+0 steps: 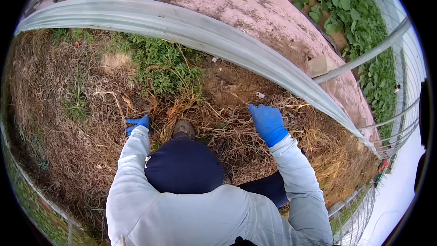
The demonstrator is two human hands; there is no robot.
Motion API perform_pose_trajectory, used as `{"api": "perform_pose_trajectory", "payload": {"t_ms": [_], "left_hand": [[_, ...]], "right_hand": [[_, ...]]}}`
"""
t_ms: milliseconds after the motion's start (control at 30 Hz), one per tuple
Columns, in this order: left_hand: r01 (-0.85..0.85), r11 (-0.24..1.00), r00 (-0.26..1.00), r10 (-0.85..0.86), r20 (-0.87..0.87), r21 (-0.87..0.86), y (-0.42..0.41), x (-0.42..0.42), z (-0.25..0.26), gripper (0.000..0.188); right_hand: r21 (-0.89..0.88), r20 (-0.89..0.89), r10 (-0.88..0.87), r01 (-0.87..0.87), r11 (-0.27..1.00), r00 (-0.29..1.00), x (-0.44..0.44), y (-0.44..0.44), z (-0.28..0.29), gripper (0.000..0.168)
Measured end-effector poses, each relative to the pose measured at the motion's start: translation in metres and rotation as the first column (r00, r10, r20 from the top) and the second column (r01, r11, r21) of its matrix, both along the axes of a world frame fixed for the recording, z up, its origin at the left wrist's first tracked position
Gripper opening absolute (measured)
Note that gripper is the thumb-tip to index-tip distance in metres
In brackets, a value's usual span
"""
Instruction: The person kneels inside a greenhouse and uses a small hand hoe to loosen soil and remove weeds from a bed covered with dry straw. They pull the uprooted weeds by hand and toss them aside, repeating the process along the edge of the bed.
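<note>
My left hand [138,123], in a blue glove, is low over dry brown vines [92,123] with its fingers apart. It appears to hold nothing, though its palm side is hidden. A pale dry stalk [117,104] rises just beyond its fingertips. My right hand [269,124], also gloved in blue, is closed around a thin brown stick or stem [239,97] that points up and left over bare soil [228,80]. What the fist covers cannot be seen. Between the hands, straw-coloured stems [181,107] lie in front of my muddy shoe [184,128].
A gathered sheet of clear plastic film [191,24] arches across the front. Green weeds [167,65] grow before it. Beyond lie pinkish ground cover [245,3], a concrete block [321,65], a metal pipe [368,53] and leafy crops [344,3]. Green cord [39,152] lies at left.
</note>
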State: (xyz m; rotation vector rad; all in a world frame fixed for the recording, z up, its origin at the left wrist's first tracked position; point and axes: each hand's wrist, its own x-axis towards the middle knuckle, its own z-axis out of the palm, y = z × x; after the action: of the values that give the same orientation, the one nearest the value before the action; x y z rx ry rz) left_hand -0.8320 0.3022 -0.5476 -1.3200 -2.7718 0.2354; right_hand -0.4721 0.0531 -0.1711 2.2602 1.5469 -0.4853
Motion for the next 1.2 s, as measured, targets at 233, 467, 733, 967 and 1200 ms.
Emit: {"api": "perform_pose_trajectory", "payload": {"t_ms": [233,467,733,967,1200], "left_hand": [[0.14,0.973,0.56,0.074,0.825,-0.182,-0.044,0.07,0.144,0.095],[0.963,0.195,0.22,-0.164,0.962,-0.187,-0.079,0.133,0.232,0.089],[0.983,-0.139,-0.073,0.292,0.954,0.117,-0.066,0.097,0.249,0.101],[0.983,-0.063,-0.132,0.421,0.897,0.174,-0.057,0.061,0.235,0.1],[0.974,0.223,-0.046,0.046,0.998,0.034,-0.053,0.076,0.295,0.09]], "right_hand": [[0.277,-0.185,-0.404,0.442,0.853,0.896,-0.037,-0.098,-0.007,0.027],[0.228,-0.258,-0.386,0.444,0.867,0.886,-0.079,-0.084,-0.058,0.01],[0.261,-0.282,-0.391,0.463,0.847,0.876,-0.078,-0.081,-0.057,0.018],[0.142,-0.255,-0.36,0.403,0.904,0.897,-0.065,-0.06,-0.068,0.027],[0.139,-0.082,-0.363,0.372,0.918,0.928,-0.053,-0.051,-0.02,0.018]]}}
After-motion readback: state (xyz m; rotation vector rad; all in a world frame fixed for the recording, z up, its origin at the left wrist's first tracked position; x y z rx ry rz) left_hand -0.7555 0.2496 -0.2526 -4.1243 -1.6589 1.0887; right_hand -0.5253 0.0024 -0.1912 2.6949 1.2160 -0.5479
